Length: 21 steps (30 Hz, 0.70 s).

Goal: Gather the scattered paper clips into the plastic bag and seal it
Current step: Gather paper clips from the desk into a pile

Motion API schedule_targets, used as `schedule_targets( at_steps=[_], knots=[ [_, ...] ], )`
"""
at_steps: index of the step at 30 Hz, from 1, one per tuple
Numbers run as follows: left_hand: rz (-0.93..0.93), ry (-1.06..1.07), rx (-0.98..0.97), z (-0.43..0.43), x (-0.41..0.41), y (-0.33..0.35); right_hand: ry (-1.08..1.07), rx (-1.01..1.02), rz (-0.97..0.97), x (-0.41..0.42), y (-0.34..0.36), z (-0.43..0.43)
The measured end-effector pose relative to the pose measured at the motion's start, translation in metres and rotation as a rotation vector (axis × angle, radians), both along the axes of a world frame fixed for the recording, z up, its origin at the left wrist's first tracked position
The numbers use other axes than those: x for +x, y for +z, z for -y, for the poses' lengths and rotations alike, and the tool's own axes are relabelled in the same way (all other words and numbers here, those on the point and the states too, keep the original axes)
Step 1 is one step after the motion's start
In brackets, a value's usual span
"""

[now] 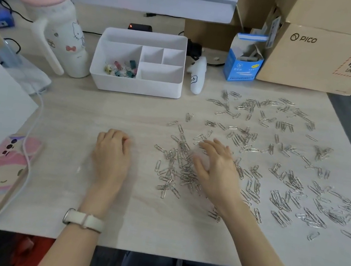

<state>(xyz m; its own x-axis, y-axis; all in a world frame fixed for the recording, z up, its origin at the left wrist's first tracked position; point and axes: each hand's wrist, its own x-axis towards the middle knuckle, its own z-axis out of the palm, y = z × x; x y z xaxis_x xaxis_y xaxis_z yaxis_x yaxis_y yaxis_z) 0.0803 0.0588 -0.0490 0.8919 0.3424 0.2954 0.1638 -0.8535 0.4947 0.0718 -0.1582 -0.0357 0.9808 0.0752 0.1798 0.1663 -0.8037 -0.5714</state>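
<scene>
Paper clips (178, 156) scattered on desk (70, 112), right hand (216, 171) splayed among them, left hand (111, 157) curled (grip unclear).

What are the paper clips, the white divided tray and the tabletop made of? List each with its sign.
Paper clips: likely steel wire, silvery and shiny; thin bent loops that glint.
White tray: probably moulded plastic, matte; rounded corners, thin dividers.
Tabletop: pale wood grain, matte; whether laminate, veneer or solid wood, I cannot tell.
</scene>
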Motion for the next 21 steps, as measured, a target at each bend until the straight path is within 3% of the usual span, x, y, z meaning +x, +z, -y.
schedule_targets(
  at_steps=[4, 10, 13, 17, 21],
  knots=[
    [0.242, -0.319, -0.101, 0.013, -0.007, 0.01, 0.024, 0.261, -0.026, 0.001, 0.017, -0.012],
    [0.395, -0.58, -0.042, 0.038, -0.009, 0.015, 0.042, 0.837, -0.465, 0.017, 0.038, -0.031],
    [0.342, -0.647, -0.083, 0.04, -0.009, 0.014, 0.049, 0.841, -0.452, 0.021, 0.038, -0.032],
    [0.18, -0.53, -0.344, 0.044, -0.003, 0.029, 0.023, 0.775, -0.395, 0.029, 0.032, -0.032],
    [0.076, -0.327, -0.509, 0.054, 0.015, 0.039, 0.041, 0.495, -0.202, 0.038, 0.024, -0.034]
  ],
)
